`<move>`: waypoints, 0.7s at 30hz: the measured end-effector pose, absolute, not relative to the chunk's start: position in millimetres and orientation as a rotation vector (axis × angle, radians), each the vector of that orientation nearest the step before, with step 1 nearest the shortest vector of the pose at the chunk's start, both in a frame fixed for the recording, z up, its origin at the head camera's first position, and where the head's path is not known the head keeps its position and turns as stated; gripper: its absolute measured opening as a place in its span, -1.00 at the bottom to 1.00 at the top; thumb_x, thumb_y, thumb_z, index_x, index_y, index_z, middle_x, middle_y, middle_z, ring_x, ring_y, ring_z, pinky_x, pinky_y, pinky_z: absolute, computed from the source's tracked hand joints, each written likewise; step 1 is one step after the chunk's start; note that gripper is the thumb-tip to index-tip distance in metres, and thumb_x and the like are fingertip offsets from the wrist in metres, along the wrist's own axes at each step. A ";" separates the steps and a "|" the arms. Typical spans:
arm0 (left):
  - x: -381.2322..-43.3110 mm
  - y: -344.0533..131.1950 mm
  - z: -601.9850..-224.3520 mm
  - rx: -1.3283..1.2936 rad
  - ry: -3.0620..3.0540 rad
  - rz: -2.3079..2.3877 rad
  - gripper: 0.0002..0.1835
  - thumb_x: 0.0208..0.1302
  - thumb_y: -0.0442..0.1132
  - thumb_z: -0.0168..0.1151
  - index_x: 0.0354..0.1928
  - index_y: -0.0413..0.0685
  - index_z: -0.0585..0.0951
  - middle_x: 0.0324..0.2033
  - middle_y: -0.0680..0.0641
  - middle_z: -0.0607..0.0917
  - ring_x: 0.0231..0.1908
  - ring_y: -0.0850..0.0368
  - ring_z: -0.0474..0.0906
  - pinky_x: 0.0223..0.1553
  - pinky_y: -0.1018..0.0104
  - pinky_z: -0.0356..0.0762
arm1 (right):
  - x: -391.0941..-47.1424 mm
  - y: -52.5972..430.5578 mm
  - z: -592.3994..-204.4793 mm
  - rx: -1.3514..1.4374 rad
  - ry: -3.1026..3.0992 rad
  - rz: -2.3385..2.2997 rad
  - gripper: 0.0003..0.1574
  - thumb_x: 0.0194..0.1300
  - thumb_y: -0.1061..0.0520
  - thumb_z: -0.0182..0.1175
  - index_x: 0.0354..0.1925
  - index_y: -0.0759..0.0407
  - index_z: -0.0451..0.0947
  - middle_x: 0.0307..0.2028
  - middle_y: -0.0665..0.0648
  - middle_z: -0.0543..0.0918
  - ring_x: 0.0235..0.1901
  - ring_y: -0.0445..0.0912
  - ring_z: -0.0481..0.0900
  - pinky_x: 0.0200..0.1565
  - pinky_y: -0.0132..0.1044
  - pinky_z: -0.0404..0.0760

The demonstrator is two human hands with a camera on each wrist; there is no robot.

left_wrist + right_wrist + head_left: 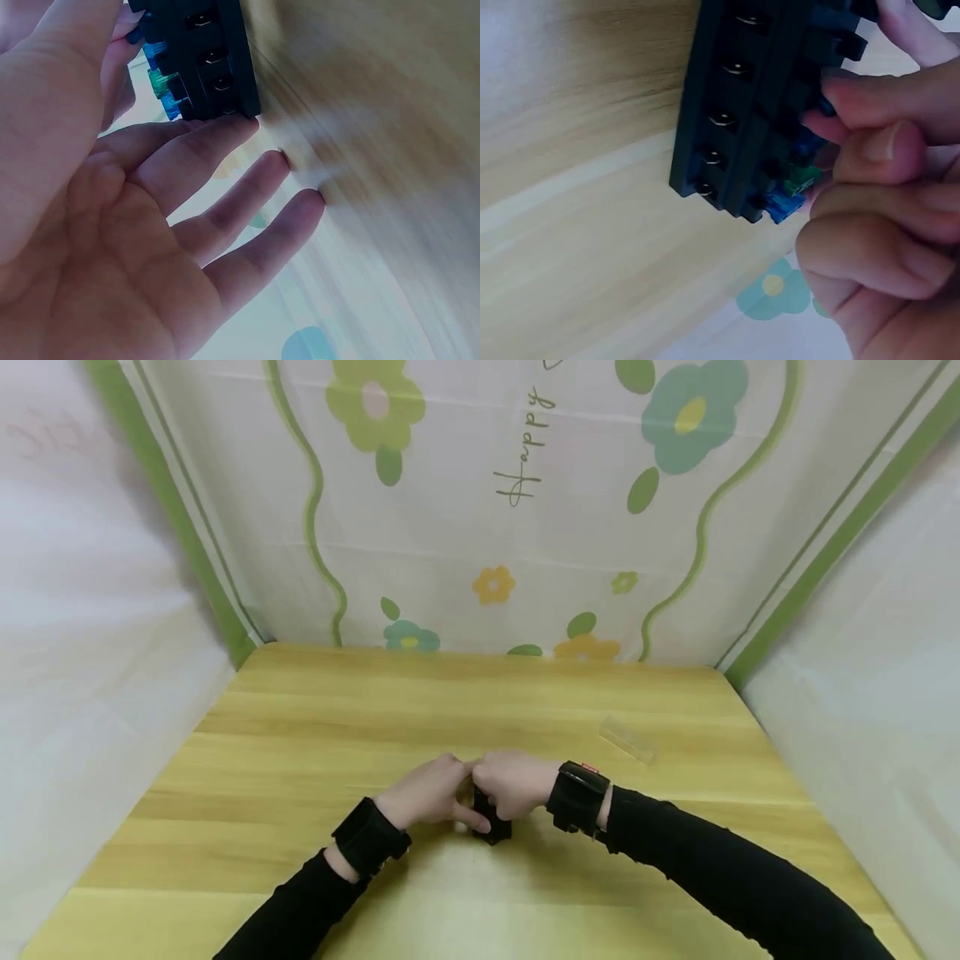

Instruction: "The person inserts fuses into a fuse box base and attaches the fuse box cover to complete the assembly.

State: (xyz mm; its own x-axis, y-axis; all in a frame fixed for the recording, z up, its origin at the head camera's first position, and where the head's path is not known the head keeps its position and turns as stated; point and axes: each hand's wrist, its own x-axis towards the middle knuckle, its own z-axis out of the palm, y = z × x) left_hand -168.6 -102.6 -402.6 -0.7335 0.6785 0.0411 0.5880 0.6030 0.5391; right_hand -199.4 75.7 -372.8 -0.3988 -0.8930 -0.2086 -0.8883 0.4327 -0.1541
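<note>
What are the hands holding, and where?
The left hand holds the block, thumb near one end, fingers at the other. I can't tell whether the right hand pinches a blue piece.

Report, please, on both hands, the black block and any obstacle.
Left hand grips black block. Right hand pinches a blue piece. Green piece sits in block. Clear strip lies apart, seemingly out of the way.

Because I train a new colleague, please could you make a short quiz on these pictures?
1. True or false: the left hand touches the black ribbed plastic block.
2. The small translucent blue and green pieces sit: A) in a cup; B) along the block's side; C) on a plate.
3. Which hand is nearer to the clear oblong plastic piece?

Key: 1. True; 2. B; 3. the right hand.
</note>
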 end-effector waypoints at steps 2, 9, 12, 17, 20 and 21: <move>-169.8 -102.8 -401.0 1.057 2.668 0.792 -0.49 -0.05 0.21 0.40 -0.15 0.05 0.56 -0.63 0.08 0.41 -0.62 0.31 0.23 -0.53 0.50 0.20 | -200.8 77.5 -371.4 -1.557 2.431 -0.051 -0.55 0.05 0.32 0.22 -0.71 0.00 0.20 -0.69 -0.11 0.07 -0.67 -0.24 -0.02 -0.60 -0.43 -0.01; -171.4 -100.8 -399.4 1.053 2.678 0.720 -0.37 -0.05 0.27 0.36 0.01 0.08 0.53 -0.57 0.05 0.42 -0.58 0.29 0.19 -0.45 0.47 0.23 | -203.1 88.1 -354.9 -1.525 2.380 -0.150 -0.52 0.18 0.29 0.20 -0.73 -0.02 0.27 -0.73 -0.13 0.06 -0.68 -0.26 0.03 -0.59 -0.47 0.06; -171.7 -100.3 -399.7 1.038 2.674 0.705 -0.34 -0.05 0.28 0.35 0.04 0.07 0.51 -0.62 0.08 0.31 -0.62 0.29 0.15 -0.49 0.46 0.19 | -207.9 92.1 -348.2 -1.502 2.356 -0.180 -0.62 0.22 0.27 0.20 -0.68 -0.01 0.44 -0.73 -0.16 0.20 -0.68 -0.27 0.13 -0.57 -0.49 0.15; -171.5 -100.5 -400.0 1.030 2.670 0.698 -0.33 -0.04 0.28 0.35 0.05 0.05 0.51 -0.64 0.11 0.22 -0.65 0.30 0.11 -0.54 0.47 0.13 | -215.1 95.2 -345.4 -1.479 2.344 -0.223 -0.79 0.22 0.23 0.23 -0.53 0.03 0.65 -0.64 -0.22 0.47 -0.65 -0.31 0.35 -0.51 -0.51 0.35; -171.3 -99.9 -399.5 1.043 2.672 0.705 -0.37 -0.04 0.27 0.36 0.02 0.08 0.51 -0.64 0.10 0.20 -0.65 0.29 0.10 -0.53 0.47 0.12 | -216.5 94.9 -348.6 -1.501 2.329 -0.224 -0.80 0.19 0.20 0.26 -0.55 0.04 0.66 -0.68 -0.23 0.46 -0.67 -0.31 0.33 -0.54 -0.51 0.33; -171.1 -99.7 -399.3 1.047 2.673 0.707 -0.38 -0.04 0.26 0.36 -0.01 0.08 0.51 -0.64 0.10 0.19 -0.64 0.28 0.09 -0.53 0.46 0.11 | -216.3 94.4 -350.1 -1.513 2.326 -0.222 -0.80 0.18 0.19 0.27 -0.57 0.04 0.66 -0.70 -0.24 0.45 -0.68 -0.32 0.32 -0.55 -0.51 0.31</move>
State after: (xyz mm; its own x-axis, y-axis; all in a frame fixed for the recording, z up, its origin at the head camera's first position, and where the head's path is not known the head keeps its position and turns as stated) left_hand -171.1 -99.7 -399.3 -0.7344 0.6787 0.0018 0.5908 0.6379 0.4940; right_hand -216.3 94.4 -350.1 -0.3648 -0.9074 -0.2086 -0.8514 0.4158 -0.3196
